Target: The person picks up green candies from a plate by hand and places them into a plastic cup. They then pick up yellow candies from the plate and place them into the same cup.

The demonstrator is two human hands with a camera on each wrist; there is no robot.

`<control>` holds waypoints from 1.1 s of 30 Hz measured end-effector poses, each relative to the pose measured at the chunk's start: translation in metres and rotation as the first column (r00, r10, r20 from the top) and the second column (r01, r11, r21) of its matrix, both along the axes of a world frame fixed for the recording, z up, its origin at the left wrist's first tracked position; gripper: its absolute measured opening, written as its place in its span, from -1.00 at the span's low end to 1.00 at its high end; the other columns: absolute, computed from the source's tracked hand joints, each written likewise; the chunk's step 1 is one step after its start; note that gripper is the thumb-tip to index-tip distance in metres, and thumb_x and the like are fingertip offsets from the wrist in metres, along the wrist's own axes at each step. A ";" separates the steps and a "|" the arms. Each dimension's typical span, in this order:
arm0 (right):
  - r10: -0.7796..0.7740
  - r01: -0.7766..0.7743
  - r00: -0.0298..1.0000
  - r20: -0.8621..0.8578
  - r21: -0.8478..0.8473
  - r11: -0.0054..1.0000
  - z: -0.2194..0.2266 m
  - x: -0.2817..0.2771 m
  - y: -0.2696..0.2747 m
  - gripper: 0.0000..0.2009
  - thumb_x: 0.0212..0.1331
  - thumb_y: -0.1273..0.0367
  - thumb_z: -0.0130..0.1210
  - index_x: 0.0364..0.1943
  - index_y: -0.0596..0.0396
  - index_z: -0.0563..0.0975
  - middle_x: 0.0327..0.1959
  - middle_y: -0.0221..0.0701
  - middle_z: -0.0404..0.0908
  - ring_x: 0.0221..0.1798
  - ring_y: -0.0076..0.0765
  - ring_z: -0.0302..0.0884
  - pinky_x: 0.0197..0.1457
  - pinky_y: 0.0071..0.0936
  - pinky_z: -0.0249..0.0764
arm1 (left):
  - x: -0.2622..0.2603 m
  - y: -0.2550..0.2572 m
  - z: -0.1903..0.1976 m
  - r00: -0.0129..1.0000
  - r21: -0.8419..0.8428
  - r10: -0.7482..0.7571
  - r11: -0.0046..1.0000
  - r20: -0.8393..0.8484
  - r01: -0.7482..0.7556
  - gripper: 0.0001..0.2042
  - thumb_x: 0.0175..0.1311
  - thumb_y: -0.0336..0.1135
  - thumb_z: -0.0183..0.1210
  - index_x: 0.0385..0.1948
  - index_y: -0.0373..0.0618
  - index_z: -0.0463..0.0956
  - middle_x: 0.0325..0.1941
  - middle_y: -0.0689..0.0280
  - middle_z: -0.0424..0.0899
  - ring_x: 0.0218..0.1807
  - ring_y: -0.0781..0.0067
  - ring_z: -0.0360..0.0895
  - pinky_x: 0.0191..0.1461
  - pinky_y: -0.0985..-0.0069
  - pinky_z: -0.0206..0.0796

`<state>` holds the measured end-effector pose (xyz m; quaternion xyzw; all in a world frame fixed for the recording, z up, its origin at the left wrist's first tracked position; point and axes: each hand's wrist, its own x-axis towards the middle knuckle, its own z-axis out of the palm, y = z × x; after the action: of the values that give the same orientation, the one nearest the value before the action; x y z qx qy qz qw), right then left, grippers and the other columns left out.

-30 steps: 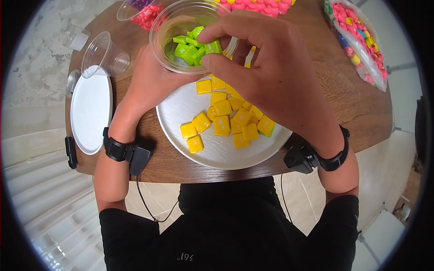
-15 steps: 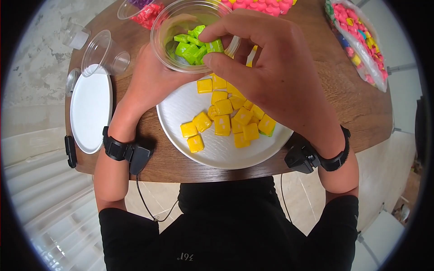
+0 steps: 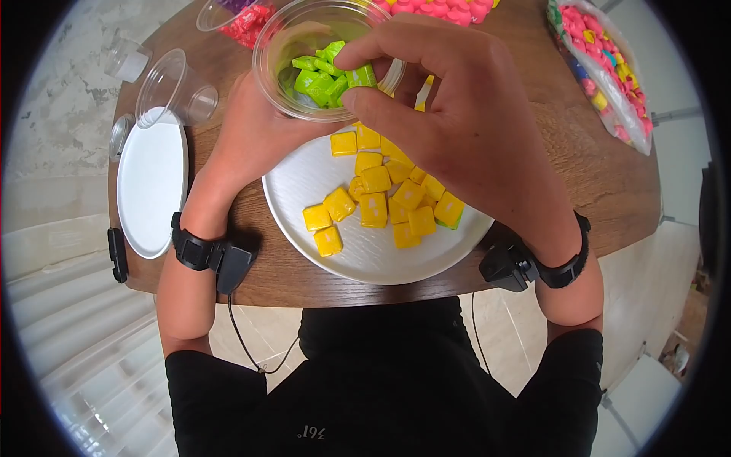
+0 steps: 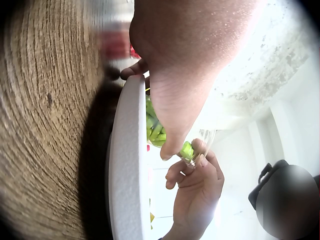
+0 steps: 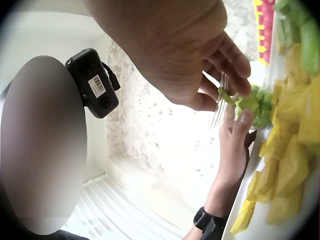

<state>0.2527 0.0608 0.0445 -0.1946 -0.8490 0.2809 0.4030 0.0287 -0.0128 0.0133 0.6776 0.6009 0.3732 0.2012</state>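
Observation:
My left hand [image 3: 255,133] grips a clear plastic cup [image 3: 308,114] from its side, close over the back left of a round white plate [image 3: 415,263]. Green wrapped candies [image 3: 316,82] lie in the bottom of the cup. Just inside the cup's mouth, my right hand [image 3: 464,107] pinches one green candy [image 3: 362,77] between thumb and forefinger. The right wrist view also shows the green candies [image 5: 260,107] through the cup wall. Yellow wrapped candies [image 3: 375,206] are spread on the plate, with a green one partly under them at the right.
At the left stands a white oval dish [image 3: 152,186], with an empty clear cup [image 3: 164,91] on its side behind it. Red candies [image 3: 251,29] and pink pieces [image 3: 457,11] lie at the back. A plastic bag of colourful pieces [image 3: 609,72] is at the back right.

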 end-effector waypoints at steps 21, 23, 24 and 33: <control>0.002 -0.002 1.000 0.027 -0.027 1.000 0.002 0.001 -0.001 -0.79 0.17 0.38 0.35 -0.16 0.20 0.73 -0.27 -0.27 0.75 -0.28 -0.24 0.67 -0.14 -0.31 0.57 | 0.000 0.000 0.001 1.000 -0.015 0.001 1.000 -0.009 -0.001 -0.21 0.05 -0.45 0.56 0.43 -0.08 0.43 0.38 0.28 0.60 0.37 0.38 0.56 0.50 0.34 0.38; 0.001 0.000 0.999 0.037 -0.045 0.999 0.003 0.001 -0.001 -0.80 0.19 0.39 0.37 -0.14 0.17 0.74 -0.24 -0.39 0.77 -0.38 -0.51 0.62 -0.28 -0.52 0.54 | 0.000 0.000 0.001 1.000 -0.015 -0.002 1.000 0.002 0.002 -0.21 0.05 -0.45 0.56 0.43 -0.08 0.43 0.39 0.28 0.60 0.37 0.38 0.56 0.50 0.34 0.37; 0.002 -0.001 0.999 0.033 -0.046 0.999 0.002 0.001 0.000 -0.80 0.19 0.39 0.37 -0.14 0.17 0.74 -0.24 -0.39 0.77 -0.38 -0.51 0.62 -0.29 -0.52 0.54 | 0.000 0.000 0.002 1.000 -0.018 -0.003 1.000 0.001 0.003 -0.20 0.05 -0.45 0.56 0.43 -0.08 0.43 0.39 0.28 0.60 0.38 0.38 0.56 0.50 0.35 0.37; 0.002 -0.001 0.999 0.032 -0.031 1.000 0.002 0.001 0.000 -0.79 0.19 0.39 0.38 -0.13 0.17 0.74 -0.24 -0.39 0.78 -0.38 -0.51 0.63 -0.28 -0.53 0.54 | -0.001 0.000 -0.001 1.000 -0.004 -0.011 1.000 0.005 0.011 -0.20 0.06 -0.47 0.55 0.44 -0.07 0.42 0.40 0.28 0.59 0.38 0.38 0.55 0.51 0.35 0.37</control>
<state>0.2538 0.0611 0.0464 -0.2048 -0.8511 0.2910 0.3860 0.0275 -0.0126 0.0127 0.6794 0.5974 0.3729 0.2061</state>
